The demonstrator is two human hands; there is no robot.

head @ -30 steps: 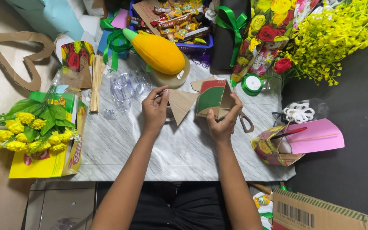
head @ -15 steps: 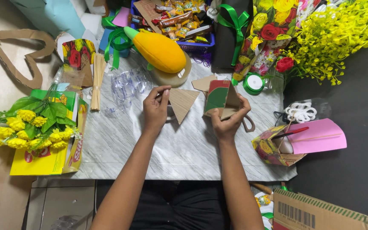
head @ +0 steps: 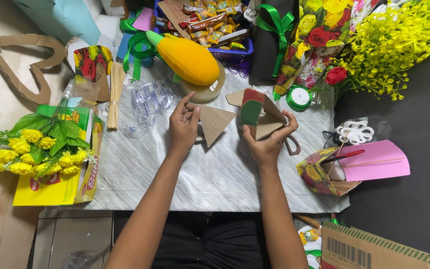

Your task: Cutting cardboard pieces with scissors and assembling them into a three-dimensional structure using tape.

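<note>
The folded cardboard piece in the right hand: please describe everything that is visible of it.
The folded cardboard piece looks like brown cardboard, creased into angled flaps, with a red and green printed face turned toward the camera. The right hand holds it tilted above the marble-patterned table, fingers wrapped around its lower edge. The left hand holds a separate cardboard triangle just beside it.

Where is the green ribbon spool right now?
In the head view, the green ribbon spool lies on the marble table, right of centre, just beyond the right hand and below the rose bouquet.
</note>
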